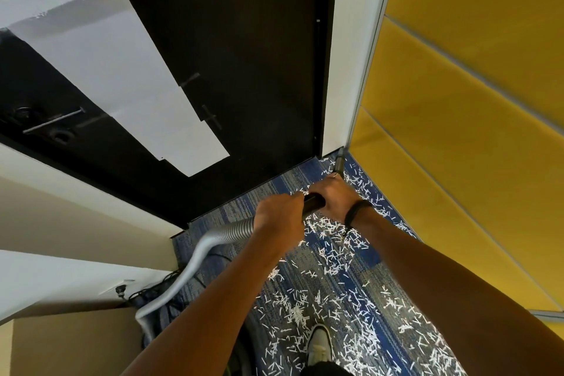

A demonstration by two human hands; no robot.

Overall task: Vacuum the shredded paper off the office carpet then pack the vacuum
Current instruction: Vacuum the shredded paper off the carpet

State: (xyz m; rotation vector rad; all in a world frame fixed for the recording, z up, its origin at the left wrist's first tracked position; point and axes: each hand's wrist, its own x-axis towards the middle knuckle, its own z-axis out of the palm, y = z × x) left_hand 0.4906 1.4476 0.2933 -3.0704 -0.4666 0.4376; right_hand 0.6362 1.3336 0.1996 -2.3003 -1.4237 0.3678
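**Both hands on the vacuum wand, nozzle in the corner by the door**

A dark door [232, 64] fills the upper middle of the frame, with white paper sheets [122, 76] fixed across it in a slanting run from the upper left toward the centre. A yellow panelled wall [476, 119] takes up the whole right side, and a white door frame [345, 70] stands between the two.

The blue and grey patterned carpet [369, 281] runs from the centre of the frame down to the lower right. Shredded paper [332, 293] lies scattered thickly over it, from the corner by the yellow wall to the bottom edge; the strip of carpet nearest the door shows far fewer shreds.

Two bare forearms reach up from the bottom of the frame. The left hand [279, 215] is curled round the vacuum's handle where the ribbed grey hose [195, 259] joins it; the hose bends down to the lower left, beside a tangle of dark cables. The right hand [334, 195], with a black band on its wrist, grips the dark wand [313, 202] just ahead of the left. The wand's grey tip [339, 162] reaches into the corner where door frame, yellow wall and carpet meet.

A pale shoe [319, 345] stands among the shreds at the bottom centre.
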